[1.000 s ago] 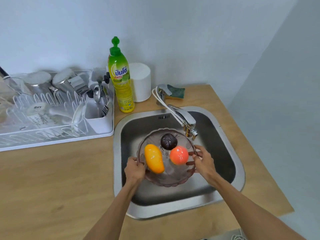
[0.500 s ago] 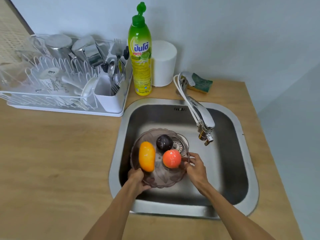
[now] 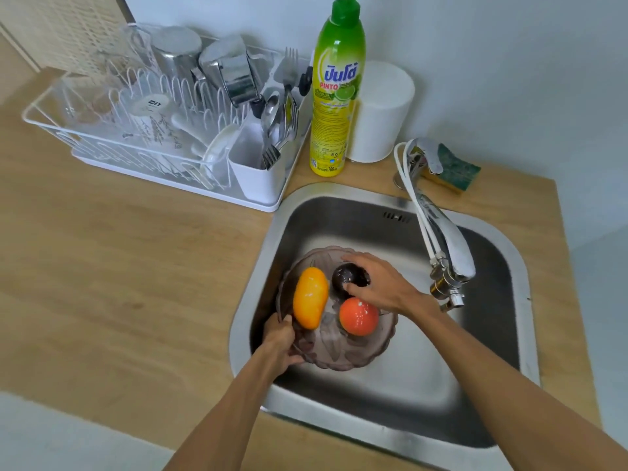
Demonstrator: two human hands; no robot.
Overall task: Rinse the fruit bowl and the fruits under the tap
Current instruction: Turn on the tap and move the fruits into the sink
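Observation:
A translucent brownish fruit bowl sits low in the steel sink, left of the tap spout. It holds a yellow-orange mango, a red-orange round fruit and a dark purple round fruit. My left hand grips the bowl's near-left rim. My right hand reaches over the bowl, with its fingers and thumb curled round the dark fruit. No water shows at the spout.
A green and yellow dish soap bottle and a white canister stand behind the sink. A sponge lies by the tap base. A white dish rack with cups and cutlery fills the back left of the wooden counter.
My right hand has left the bowl's right rim and moved up onto the dark fruit. The left hand keeps its grip on the rim. The view has moved closer and to the right.

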